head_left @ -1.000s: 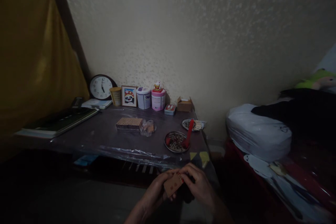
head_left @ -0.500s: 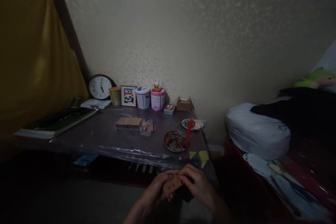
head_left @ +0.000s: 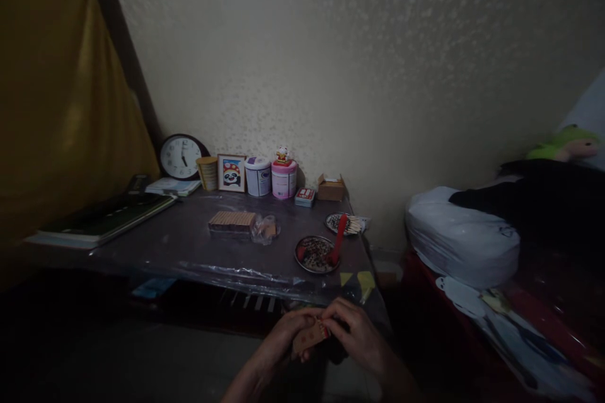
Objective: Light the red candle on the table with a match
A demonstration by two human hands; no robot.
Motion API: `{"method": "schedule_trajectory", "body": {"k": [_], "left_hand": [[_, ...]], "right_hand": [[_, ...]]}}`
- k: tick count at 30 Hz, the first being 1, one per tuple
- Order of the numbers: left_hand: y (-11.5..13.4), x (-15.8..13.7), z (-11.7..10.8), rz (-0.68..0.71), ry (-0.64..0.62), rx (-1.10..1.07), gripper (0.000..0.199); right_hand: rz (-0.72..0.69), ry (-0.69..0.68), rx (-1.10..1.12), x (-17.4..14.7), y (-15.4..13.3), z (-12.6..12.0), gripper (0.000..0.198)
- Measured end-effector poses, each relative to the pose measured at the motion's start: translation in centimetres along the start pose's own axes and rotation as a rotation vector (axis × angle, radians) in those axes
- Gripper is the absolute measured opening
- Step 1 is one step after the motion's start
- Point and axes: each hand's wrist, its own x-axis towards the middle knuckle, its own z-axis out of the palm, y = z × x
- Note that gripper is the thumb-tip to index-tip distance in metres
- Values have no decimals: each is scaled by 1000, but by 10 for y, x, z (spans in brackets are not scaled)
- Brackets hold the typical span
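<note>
We locate a small, flat, brown cardboard box (head_left: 305, 341) in front of the desk (head_left: 189, 220), between both hands. Its broad face is matt; red tips show along its right end. The fingers of the left hand (head_left: 285, 332) are closed around its left side. The fingers of the right hand (head_left: 353, 330) bend in against the right end and hide part of it — we cannot tell whether they grip anything. Beyond, creased clear plastic covers the desk. On it we note a round plate (head_left: 317, 272) with a red utensil (head_left: 339, 236), pale thin sticks (head_left: 353, 225), a brick-shaped stack (head_left: 231, 221) beside a crumpled transparent bag (head_left: 261, 231) and, farther back, an open carton (head_left: 331, 189).
</note>
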Motion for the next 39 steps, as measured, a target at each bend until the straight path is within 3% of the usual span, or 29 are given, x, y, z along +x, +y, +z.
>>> {"method": "schedule_trajectory", "body": {"k": [11,18,39], "left_hand": [[0,-1,-1,-28,30,16,33],[1,-2,1,0,-6,-16,33],[-8,7,-13,22,74,-99,39]], "right_hand": [[-18,-34,-24,-6,-3,-5,15],[-55,0,-14,-6,3,-4,15],[-69,77,-56,-6,13,-11,13]]}}
